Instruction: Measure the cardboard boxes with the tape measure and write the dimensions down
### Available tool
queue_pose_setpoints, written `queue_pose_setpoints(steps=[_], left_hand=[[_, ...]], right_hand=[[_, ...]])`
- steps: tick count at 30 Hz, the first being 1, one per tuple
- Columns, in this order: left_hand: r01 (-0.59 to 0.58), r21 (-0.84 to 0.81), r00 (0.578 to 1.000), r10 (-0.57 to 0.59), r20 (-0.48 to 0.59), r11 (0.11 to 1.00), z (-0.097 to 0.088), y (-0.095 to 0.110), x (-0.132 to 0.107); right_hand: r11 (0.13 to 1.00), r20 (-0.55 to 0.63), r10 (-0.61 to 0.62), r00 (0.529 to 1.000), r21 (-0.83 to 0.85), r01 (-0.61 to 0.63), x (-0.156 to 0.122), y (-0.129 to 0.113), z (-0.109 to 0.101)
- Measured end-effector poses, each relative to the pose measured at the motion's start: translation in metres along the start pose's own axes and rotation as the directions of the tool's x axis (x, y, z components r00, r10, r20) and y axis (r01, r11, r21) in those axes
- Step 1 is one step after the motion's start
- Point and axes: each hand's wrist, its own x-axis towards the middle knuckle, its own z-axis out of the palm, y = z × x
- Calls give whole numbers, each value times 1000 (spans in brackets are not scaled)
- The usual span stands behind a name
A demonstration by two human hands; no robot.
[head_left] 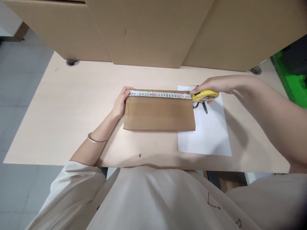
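Note:
A brown cardboard box [159,115] lies on the table before me. Across its top, along the far edge, stretches the white blade [160,95] of a tape measure. At the box's left end, my left hand [122,101] is closed, its thumb pressing the blade's end against the far corner; some fingers are hidden behind the box. My right hand [217,84] grips the tape measure's yellow case [206,95] just past the right end of the box. The fingers under the case are mostly hidden.
White paper [203,140] lies partly under the box on the light wooden table [72,108]. A black pen [205,108] rests on the paper, below the case. Large cardboard boxes [148,35] stand along the table's back edge, between two cable holes.

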Motion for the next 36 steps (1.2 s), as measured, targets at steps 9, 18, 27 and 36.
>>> queue_pose_setpoints(steps=[9, 18, 27, 36], left_hand=[[-3, 51, 1000, 3, -12, 999, 3, 7, -3], [21, -113, 1000, -23, -15, 993, 6, 12, -6], [133, -72, 856, -77, 512, 989, -59, 17, 7], [-72, 204, 764, -77, 641, 976, -67, 34, 13]], right_hand=[[999, -27, -39, 999, 4, 39, -4, 6, -1], [970, 19, -239, 971, -48, 240, -22, 21, 1], [968, -20, -242, 970, 63, 243, -32, 26, 16], [896, -100, -258, 961, 347, 277, -20, 34, 30]])
